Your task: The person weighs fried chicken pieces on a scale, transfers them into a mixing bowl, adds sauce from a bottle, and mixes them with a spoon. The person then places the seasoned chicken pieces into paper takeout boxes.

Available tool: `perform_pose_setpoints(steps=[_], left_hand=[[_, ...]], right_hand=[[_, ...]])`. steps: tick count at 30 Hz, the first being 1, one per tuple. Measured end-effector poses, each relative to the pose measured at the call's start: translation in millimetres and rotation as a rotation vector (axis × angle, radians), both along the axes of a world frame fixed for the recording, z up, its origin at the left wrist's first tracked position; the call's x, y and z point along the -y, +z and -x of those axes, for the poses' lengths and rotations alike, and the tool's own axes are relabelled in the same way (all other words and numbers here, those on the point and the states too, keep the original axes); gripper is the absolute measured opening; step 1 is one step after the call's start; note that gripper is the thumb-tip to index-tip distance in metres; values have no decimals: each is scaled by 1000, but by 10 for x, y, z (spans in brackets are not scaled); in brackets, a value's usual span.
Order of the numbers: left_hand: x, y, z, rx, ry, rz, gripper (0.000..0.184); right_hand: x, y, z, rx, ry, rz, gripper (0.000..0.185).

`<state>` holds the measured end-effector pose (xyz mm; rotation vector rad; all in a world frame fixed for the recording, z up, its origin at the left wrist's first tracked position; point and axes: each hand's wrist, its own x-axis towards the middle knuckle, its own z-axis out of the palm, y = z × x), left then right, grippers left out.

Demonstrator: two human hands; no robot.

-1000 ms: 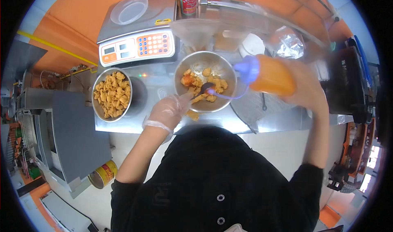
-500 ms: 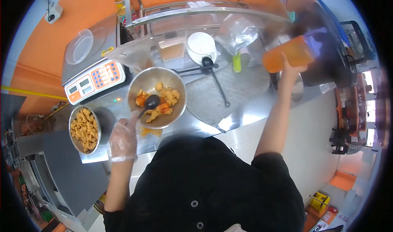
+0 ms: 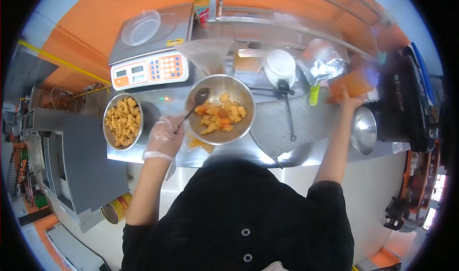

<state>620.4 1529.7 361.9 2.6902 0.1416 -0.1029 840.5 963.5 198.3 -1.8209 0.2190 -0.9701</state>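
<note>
My left hand (image 3: 164, 138), in a clear plastic glove, is closed round the handle of a black spoon (image 3: 202, 95). The spoon's head rests near the left inner wall of a steel mixing bowl (image 3: 215, 85). Battered fried pieces (image 3: 234, 112) with red-orange sauce on some of them lie in this bowl. Far to the right, my bare right hand (image 3: 353, 101) grips a see-through container of orange liquid (image 3: 351, 83). It is slightly blurred, and I cannot tell whether it touches the counter.
On the left stands a steel bowl of fried pieces (image 3: 124, 122) below a digital scale (image 3: 149, 71). A long black utensil (image 3: 290, 115) lies on a grey mat (image 3: 272, 132). A white round scale (image 3: 279, 67), a green-handled item (image 3: 314, 95) and another steel bowl (image 3: 364, 131) are around it.
The whole view has shifted. The spoon's head has moved off the fried pieces towards the bowl's left wall. The orange container, still in my right hand, has come closer to the green-handled item.
</note>
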Motion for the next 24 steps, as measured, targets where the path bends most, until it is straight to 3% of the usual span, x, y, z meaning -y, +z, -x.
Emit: perform_pose_setpoints(steps=[1, 2, 4, 6, 7, 9, 10, 12, 16, 19, 20, 23, 24], left_hand=[[-14, 5, -17, -9, -13, 5, 26], [-68, -91, -42, -104, -8, 181, 25], [-1, -84, -94, -239, 162, 549, 27], [106, -97, -137, -277, 259, 815, 31], [146, -140, -152, -317, 287, 1016, 32], [238, -239, -180, -399, 335, 1418, 34], [325, -191, -191, -431, 353, 1516, 34], [511, -46, -197, -494, 392, 1715, 34], [626, -41, -189, -552, 344, 1659, 35], [388, -150, -270, -501, -89, 1167, 43], [352, -63, -257, -512, 1, 937, 54], [315, -148, -358, -75, -195, 77, 69], [340, -244, -379, -42, -229, -24, 71]], right_hand=[[-92, 53, 130, -42, -193, 91, 89], [-233, 192, 316, -81, -386, 184, 80], [-1078, 751, 814, -44, -227, 30, 60], [-1812, 983, 1256, -204, 181, 231, 24], [-2174, 1020, 1482, -135, 461, 510, 17], [-2808, 1279, 1646, -98, 1198, 709, 38], [-3021, 1377, 1722, 13, 1288, 686, 43], [-3254, 1332, 1807, 35, 1381, 710, 38], [-3386, 1018, 1862, 66, 1374, 448, 26], [-3164, 993, 1882, 29, 1191, 85, 13], [-3043, 1037, 1846, -44, 1161, 55, 14], [-2849, 1160, 1767, -123, 1017, 76, 17], [-2833, 1175, 1744, -125, 961, 104, 18]])
